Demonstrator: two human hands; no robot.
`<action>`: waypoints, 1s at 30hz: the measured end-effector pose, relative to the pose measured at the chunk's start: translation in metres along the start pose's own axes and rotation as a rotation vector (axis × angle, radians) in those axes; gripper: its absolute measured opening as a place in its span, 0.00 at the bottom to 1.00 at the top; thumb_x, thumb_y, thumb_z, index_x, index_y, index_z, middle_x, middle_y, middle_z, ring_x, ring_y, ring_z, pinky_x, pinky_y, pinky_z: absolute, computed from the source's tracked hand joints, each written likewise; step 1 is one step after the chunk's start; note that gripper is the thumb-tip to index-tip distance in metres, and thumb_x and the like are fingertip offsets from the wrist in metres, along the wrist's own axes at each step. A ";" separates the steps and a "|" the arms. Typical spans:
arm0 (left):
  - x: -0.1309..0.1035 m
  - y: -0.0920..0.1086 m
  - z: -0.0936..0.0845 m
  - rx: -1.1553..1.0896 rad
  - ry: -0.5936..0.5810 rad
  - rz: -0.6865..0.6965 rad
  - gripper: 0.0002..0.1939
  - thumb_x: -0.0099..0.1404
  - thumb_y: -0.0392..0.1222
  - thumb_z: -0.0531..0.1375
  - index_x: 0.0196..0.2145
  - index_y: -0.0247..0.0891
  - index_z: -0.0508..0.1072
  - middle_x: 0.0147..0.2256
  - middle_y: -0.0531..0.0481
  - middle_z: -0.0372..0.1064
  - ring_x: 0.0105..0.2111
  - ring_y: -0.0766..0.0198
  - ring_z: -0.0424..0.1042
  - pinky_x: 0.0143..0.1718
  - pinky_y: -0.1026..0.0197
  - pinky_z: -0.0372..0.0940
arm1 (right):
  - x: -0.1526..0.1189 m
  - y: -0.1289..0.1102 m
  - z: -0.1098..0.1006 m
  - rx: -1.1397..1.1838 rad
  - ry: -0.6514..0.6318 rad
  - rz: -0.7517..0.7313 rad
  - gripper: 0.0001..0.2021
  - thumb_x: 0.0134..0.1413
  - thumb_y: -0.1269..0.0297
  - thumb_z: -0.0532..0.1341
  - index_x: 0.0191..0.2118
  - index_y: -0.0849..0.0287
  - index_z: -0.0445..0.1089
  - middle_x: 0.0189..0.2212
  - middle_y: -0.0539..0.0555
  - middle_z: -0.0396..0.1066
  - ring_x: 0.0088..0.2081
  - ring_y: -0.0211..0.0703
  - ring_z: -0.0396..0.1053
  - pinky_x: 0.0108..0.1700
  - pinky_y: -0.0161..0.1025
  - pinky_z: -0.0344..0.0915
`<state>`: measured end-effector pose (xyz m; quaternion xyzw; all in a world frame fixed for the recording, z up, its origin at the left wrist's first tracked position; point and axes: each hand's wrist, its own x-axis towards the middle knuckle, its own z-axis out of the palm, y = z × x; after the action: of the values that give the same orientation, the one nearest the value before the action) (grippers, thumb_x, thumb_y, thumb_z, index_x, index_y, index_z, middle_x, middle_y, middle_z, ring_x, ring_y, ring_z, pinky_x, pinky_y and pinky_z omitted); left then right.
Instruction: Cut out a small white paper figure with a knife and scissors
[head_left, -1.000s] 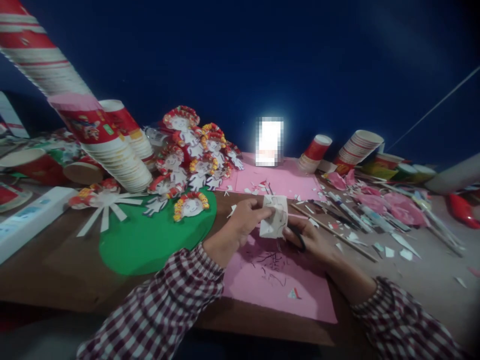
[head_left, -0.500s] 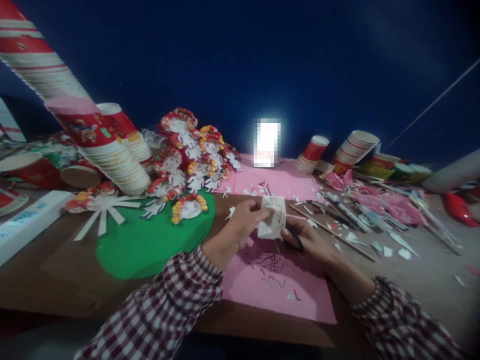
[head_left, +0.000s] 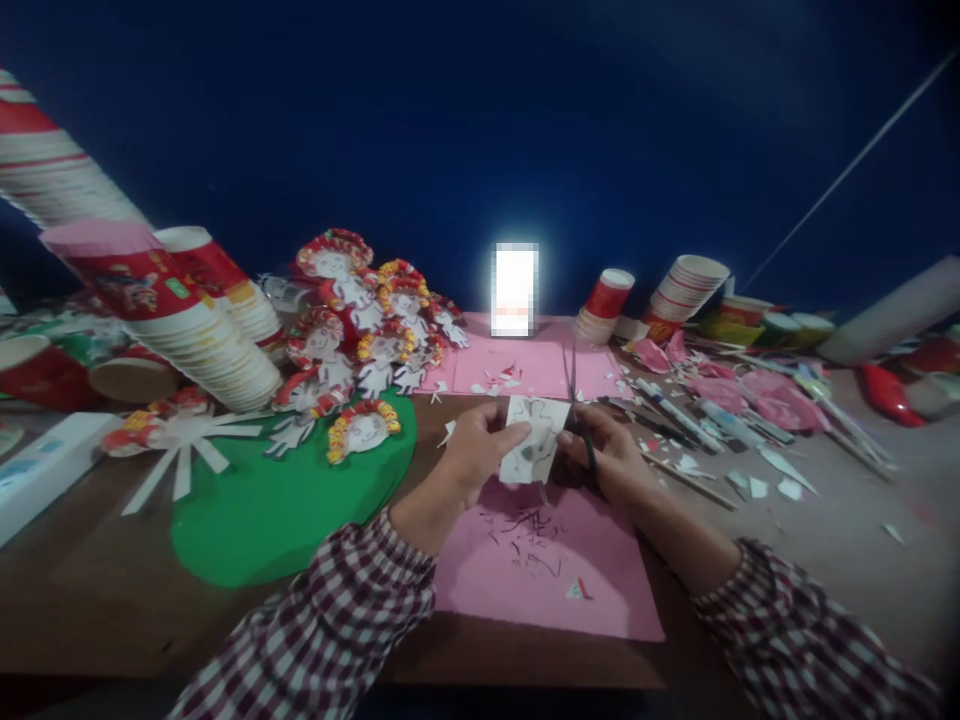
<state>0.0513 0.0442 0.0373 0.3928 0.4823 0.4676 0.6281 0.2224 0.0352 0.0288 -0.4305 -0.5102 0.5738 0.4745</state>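
Note:
Between thumb and fingers, my left hand (head_left: 474, 455) grips a small white piece of paper (head_left: 525, 465) with a figure drawn on it in dark lines. My right hand (head_left: 611, 455) is closed around the dark handles of a pair of scissors (head_left: 574, 385), whose blades point away from me along the paper's right edge. Whether the blades touch the paper I cannot tell. Below both hands lies a pink sheet (head_left: 600, 560) with dark marks and a small coloured scrap on it.
Paper dolls with red and yellow hair (head_left: 364, 430) stand left, by a green sheet (head_left: 285, 520). Stacked paper cups (head_left: 202, 340) lean farther left; more cups (head_left: 686, 290) stand back right. Pens (head_left: 679, 415), a wooden stick (head_left: 694, 480) and paper scraps lie right. A bright screen (head_left: 514, 290) glows behind.
The scissors have swung so their blades now show pointing forward beside the paper. The paper is turned slightly, still in my left hand. The whole view has shifted a little.

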 end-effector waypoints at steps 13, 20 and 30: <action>0.000 -0.005 -0.001 0.037 -0.090 -0.019 0.12 0.49 0.37 0.68 0.34 0.33 0.77 0.32 0.48 0.76 0.29 0.65 0.72 0.32 0.62 0.67 | 0.005 0.005 -0.008 0.166 0.199 -0.055 0.22 0.40 0.61 0.72 0.44 0.57 0.70 0.26 0.45 0.65 0.24 0.32 0.60 0.24 0.29 0.57; 0.000 -0.005 0.000 -0.016 -0.112 -0.030 0.19 0.44 0.43 0.72 0.33 0.32 0.76 0.30 0.49 0.75 0.28 0.65 0.71 0.32 0.62 0.67 | 0.007 0.007 -0.011 0.221 0.179 -0.033 0.20 0.40 0.63 0.72 0.43 0.56 0.71 0.25 0.44 0.65 0.24 0.31 0.60 0.23 0.29 0.57; 0.000 -0.007 -0.002 0.020 -0.119 -0.001 0.19 0.45 0.47 0.72 0.33 0.33 0.76 0.28 0.50 0.74 0.28 0.65 0.70 0.30 0.63 0.66 | 0.008 0.009 -0.012 0.274 0.164 -0.014 0.18 0.41 0.65 0.72 0.41 0.56 0.72 0.25 0.45 0.67 0.24 0.31 0.61 0.23 0.29 0.57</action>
<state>0.0504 0.0425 0.0304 0.4257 0.4490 0.4383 0.6520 0.2323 0.0450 0.0186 -0.4035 -0.3897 0.5977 0.5727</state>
